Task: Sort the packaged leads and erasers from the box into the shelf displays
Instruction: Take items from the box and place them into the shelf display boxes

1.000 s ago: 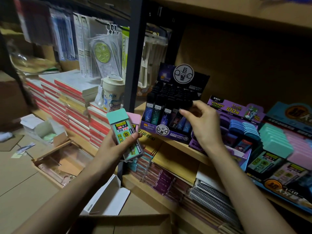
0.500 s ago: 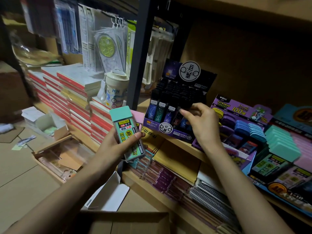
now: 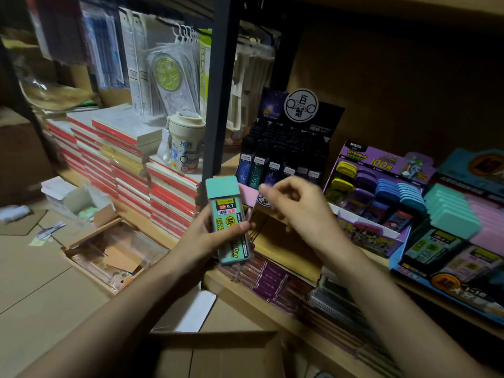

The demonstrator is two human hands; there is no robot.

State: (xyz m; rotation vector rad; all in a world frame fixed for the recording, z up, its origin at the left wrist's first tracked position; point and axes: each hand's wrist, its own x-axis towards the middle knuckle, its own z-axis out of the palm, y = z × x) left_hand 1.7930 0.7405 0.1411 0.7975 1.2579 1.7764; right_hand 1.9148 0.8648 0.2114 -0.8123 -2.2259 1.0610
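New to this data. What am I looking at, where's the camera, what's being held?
No robot here: a person's two bare hands, filmed by one wide-angle head-worn camera looking forward and down. The left hand grips a teal-capped lead case, a pink one behind it. The right hand beside it is motion-blurred; I cannot tell whether its fingers hold anything. On the wooden shelf stand a black display of lead tubes, a purple display and a blue display of teal and pink cases. A cardboard box sits below.
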